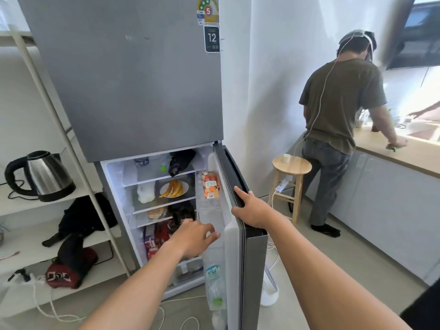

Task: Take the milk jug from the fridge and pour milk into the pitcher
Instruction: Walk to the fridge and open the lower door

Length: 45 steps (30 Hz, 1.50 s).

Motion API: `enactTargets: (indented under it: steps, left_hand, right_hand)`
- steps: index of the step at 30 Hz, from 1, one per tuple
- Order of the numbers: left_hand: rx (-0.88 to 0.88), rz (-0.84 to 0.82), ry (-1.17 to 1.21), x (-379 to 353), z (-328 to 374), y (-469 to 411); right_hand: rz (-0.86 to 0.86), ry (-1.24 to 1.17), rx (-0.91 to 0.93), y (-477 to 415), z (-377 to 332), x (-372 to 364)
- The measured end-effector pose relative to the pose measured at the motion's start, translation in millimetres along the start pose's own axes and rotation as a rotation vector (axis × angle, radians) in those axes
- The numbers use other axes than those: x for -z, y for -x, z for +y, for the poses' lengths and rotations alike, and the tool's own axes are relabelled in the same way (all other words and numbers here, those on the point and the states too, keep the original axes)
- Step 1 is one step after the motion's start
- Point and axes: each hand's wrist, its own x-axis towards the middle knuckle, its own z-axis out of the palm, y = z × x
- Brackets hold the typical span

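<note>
The grey fridge (133,75) stands in front of me with its lower door (252,253) swung open to the right. My right hand (250,208) grips the door's top edge. My left hand (195,236) reaches into the opening with fingers spread, holding nothing, near the door shelves. A clear bottle with a blue-green label (215,284) stands in the lower door shelf. A white jug-like container (145,192) sits on the second shelf. No pitcher shows in view.
A plate of bananas (173,189) and an orange juice carton (210,185) sit inside. A kettle (40,176) stands on the white rack at left. A wooden stool (291,172) and a person (340,120) at the counter (392,151) are at right.
</note>
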Motion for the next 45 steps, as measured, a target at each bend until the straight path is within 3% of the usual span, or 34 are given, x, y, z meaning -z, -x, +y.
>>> enactTargets:
  steps: [5,8,14,22,34,45]
  left_hand:
    - [-0.062,0.001,0.018,-4,31,-9]
    - [-0.106,-0.003,-0.01,-7,52,-14]
    - [-0.182,0.085,-0.018,-16,87,-28]
    - [-0.212,0.165,0.05,-25,119,-44]
    - [-0.231,0.238,0.059,-37,136,-63]
    - [-0.238,0.247,0.08,-41,138,-64]
  right_hand:
    - [0.077,0.383,0.017,7,24,12]
    - [0.249,0.653,0.046,22,44,10]
    - [0.436,0.869,0.06,40,79,16]
    - [0.57,0.811,0.02,51,107,12]
    - [0.421,0.731,-0.003,51,124,43]
    - [0.518,0.736,0.002,44,132,36]
